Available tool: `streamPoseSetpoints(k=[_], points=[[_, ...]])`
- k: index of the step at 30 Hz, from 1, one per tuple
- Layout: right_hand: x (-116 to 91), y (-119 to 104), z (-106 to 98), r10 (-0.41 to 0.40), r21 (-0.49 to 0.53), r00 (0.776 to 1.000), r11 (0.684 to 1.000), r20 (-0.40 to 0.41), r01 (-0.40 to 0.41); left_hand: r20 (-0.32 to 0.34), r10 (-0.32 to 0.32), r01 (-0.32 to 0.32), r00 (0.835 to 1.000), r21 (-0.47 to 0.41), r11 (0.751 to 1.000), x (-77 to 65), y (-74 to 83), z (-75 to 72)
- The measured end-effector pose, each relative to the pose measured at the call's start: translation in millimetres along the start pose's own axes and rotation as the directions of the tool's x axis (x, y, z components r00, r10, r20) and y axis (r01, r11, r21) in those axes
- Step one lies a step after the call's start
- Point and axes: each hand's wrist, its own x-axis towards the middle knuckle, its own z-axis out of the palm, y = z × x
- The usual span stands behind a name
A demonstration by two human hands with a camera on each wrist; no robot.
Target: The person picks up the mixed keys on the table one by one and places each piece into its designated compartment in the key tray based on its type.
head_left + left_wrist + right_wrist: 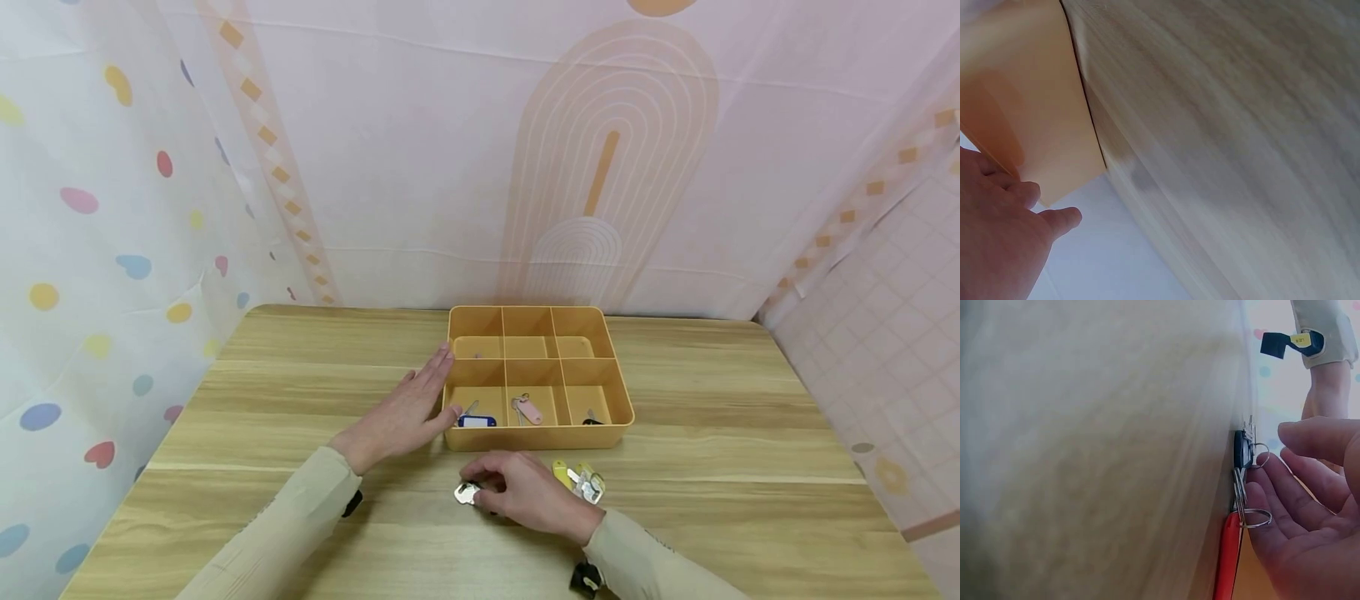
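My left hand (397,421) rests against the left side of an orange six-compartment organizer box (540,437), fingers extended along its edge and thumb near the front left corner. Just in front of the box, my right hand (528,496) is low over keys (466,493) on the table. In the right wrist view, thumb and fingers stand apart around a key ring (1262,455) with a black tag (1239,449). Fingertips are at or near that ring; contact is hard to tell. A red tag (1227,556) with its own ring lies beside it, hidden by the hand in the head view.
Keys with yellow tags (561,474) lie right of my right hand. In the front compartments are keys with a blue tag (477,422), a pink tag (530,410) and a black tag (592,422). A small pinkish thing shows in the back left compartment.
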Motion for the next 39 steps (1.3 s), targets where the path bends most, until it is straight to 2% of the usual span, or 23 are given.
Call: streamPoseSetpoints(k=[16,27,34,39], points=[[7,2,-4,-0.064,-0.111,0.998,0.992,-0.028,0.061,0.007,0.002,-0.002,1.000,0.007,1.000,-0.2,1.6,-1.6],[12,2,-2,-0.094,-0.222,0.994,0.972,-0.056,0.079,0.001,0.003,-0.003,1.000,0.001,1.000,1.2,0.5,0.7],[10,1,-3,-0.103,-0.229,0.993,0.969,-0.055,0.088,0.009,-0.013,0.013,1.000,0.007,1.000,0.4,0.6,1.6],[7,-1,-3,-0.115,-0.192,0.992,0.976,-0.051,0.104,0.010,-0.020,0.020,1.000,0.000,1.000,-1.1,1.4,0.2]])
